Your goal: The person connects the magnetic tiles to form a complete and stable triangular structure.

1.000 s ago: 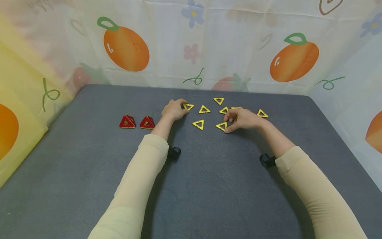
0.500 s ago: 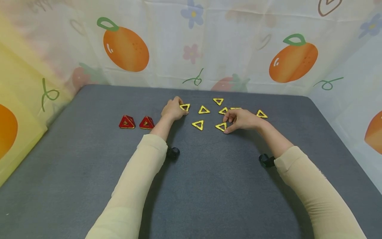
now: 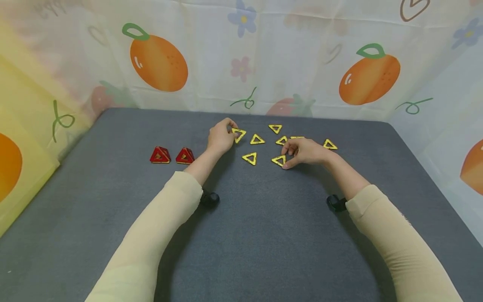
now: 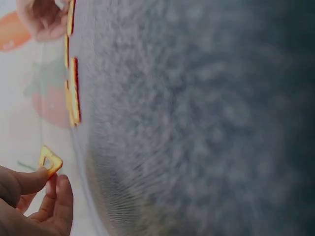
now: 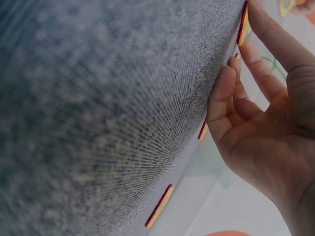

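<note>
My left hand (image 3: 220, 137) pinches a yellow triangular tile (image 4: 57, 162) with an open centre between thumb and fingers. In the left wrist view this tile is held up off the table. My right hand (image 3: 307, 151) has its thumb and index finger at the edges of another yellow triangular tile (image 3: 277, 158), which lies on the table. In the right wrist view that tile (image 5: 243, 27) shows a red underside edge between thumb and finger. Between the hands lie two more yellow tiles, one nearer (image 3: 247, 156) and one farther (image 3: 253, 141).
Two red pyramids, one left (image 3: 160, 155) and one right (image 3: 185, 156), stand left of my left hand. More yellow tiles lie behind the right hand, including a back tile (image 3: 275, 126) and a right tile (image 3: 333, 147). A fruit-print curtain (image 3: 211, 54) borders the grey table (image 3: 256, 235).
My left hand has picked the yellow tile up off the table, turned it, and moved slightly right with it. The right hand stays at its tile.
</note>
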A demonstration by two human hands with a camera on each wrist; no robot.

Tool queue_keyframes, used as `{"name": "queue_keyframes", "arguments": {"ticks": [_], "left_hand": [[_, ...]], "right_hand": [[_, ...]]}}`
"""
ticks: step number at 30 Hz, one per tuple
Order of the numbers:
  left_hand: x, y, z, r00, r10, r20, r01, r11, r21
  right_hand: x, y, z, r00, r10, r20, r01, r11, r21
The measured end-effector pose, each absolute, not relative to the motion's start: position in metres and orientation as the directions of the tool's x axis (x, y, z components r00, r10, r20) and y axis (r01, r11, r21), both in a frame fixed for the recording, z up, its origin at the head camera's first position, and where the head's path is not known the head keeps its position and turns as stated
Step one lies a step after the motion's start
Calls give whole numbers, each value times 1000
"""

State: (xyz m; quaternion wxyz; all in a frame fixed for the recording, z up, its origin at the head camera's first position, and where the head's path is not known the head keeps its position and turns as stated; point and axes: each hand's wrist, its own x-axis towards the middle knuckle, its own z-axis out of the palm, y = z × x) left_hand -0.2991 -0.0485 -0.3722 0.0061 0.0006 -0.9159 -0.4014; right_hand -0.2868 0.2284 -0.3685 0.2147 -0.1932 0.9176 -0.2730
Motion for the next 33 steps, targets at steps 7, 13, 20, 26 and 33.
{"name": "queue_keyframes", "arguments": {"ticks": [7,13,20,26,33], "left_hand": [[-278,-48,-361,-985,170,16,113,583,804],[-252,-47,-358,-940,335,-66,138,550,824],[-217,-39,-368,-861,474,-183,112,528,842],[-196,-30,-374,-783,575,-239,111,506,855],[-180,-23,-375,-714,650,-260,157,510,846]], "right_hand": [[-285,228,-369,-837,-465,-289,-232,779,-583],[-285,227,-368,-839,-464,-285,-232,778,-583],[-285,226,-369,-841,-458,-287,-229,784,-577],[-285,227,-370,-843,-453,-290,-220,783,-581],[-286,227,-370,-844,-458,-280,-235,784,-575]]}}
